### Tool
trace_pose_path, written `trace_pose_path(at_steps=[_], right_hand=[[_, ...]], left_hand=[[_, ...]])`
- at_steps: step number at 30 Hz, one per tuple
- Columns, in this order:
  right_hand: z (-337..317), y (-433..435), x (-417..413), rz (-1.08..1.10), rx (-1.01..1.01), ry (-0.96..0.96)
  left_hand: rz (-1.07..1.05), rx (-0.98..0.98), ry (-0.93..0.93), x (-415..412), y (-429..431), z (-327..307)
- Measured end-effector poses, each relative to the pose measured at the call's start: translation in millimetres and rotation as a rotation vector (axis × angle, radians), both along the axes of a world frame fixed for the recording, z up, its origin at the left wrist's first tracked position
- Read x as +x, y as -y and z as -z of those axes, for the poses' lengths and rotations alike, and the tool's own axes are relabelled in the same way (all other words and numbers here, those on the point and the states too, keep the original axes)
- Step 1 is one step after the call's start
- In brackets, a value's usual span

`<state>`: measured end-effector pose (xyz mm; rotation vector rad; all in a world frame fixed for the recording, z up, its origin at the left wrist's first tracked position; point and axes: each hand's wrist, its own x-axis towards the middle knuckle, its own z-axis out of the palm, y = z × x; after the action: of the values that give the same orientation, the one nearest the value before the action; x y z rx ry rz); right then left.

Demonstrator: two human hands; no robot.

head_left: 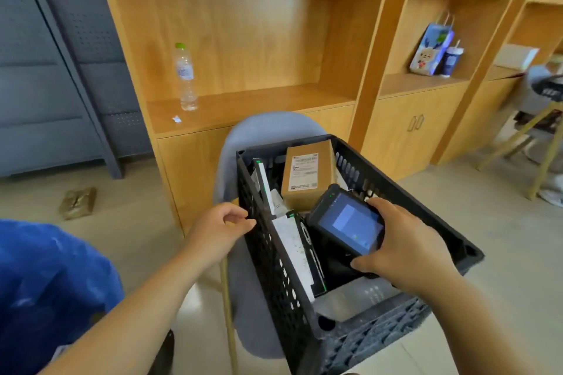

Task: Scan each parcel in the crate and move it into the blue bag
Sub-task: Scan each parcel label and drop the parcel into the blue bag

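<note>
Your right hand (pixel 405 250) grips a handheld scanner (pixel 350 222) above the black crate (pixel 268 268). Your left hand (pixel 217 228), loosely curled and empty, is at its left rim. A cardboard parcel (pixel 307 173) lies at the crate's far end, and the blue bag (pixel 45 283) sits near left.

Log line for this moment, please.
right hand: holds scanner over crate | left hand: at crate rim, empty | brown parcel: in crate | blue bag: lower left
</note>
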<state>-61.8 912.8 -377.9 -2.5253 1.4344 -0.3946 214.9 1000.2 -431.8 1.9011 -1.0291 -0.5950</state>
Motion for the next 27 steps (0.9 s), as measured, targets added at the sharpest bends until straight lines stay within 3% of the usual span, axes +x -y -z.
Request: trace_pose_path(at_steps=[7,12,16,21,27], right_hand=[[3.6,49.8,-29.9,0.158,0.010,0.020],[8.7,82.6,-33.6,0.184,0.024,-0.001],[13.3,104.3,-32.6,0.180,0.032,-0.013],[21.3,124.3,-31.0,0.180,0.045,-0.018],[33.0,133.4,-35.5,0.206,0.072,-0.011]], left_hand=[[0.129,0.003,0.177,-34.3,116.6,12.6],[0.155,0.189,0.238,-34.9,184.0,28.7],[0.045,0.389,0.264,-29.6,216.5,44.9],[0.137,0.396,-0.077,-24.1,234.9,48.4],[0.037,0.416,0.165,-54.5,243.4,55.6]])
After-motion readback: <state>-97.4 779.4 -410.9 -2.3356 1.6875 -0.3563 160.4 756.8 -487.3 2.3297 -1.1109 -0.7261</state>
